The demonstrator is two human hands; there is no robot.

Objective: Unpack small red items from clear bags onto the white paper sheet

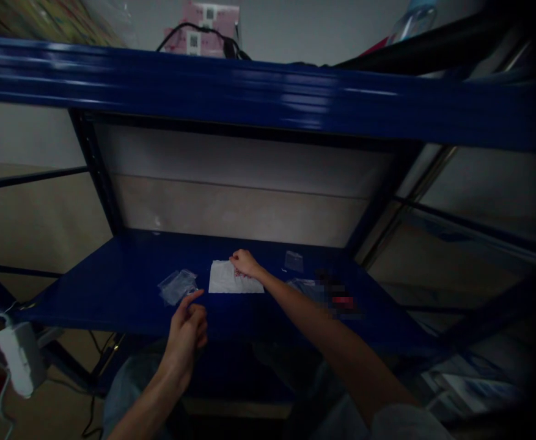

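A white sheet or flat pouch with red print lies on the blue shelf, in front of me. Over its upper edge is my right hand, fingers closed in a pinch; whatever is between the fingertips is too small and dark to make out. My left hand hovers at the shelf's front edge, index finger stretched out and the other fingers loosely curled, holding nothing visible. Just beyond it lies a loose pile of small clear plastic bags. Another small clear bag rests right of my right hand.
More clear plastic and a blurred dark and red item lie on the right of the blue shelf. A thick blue upper beam crosses above. A white power adapter hangs at the lower left.
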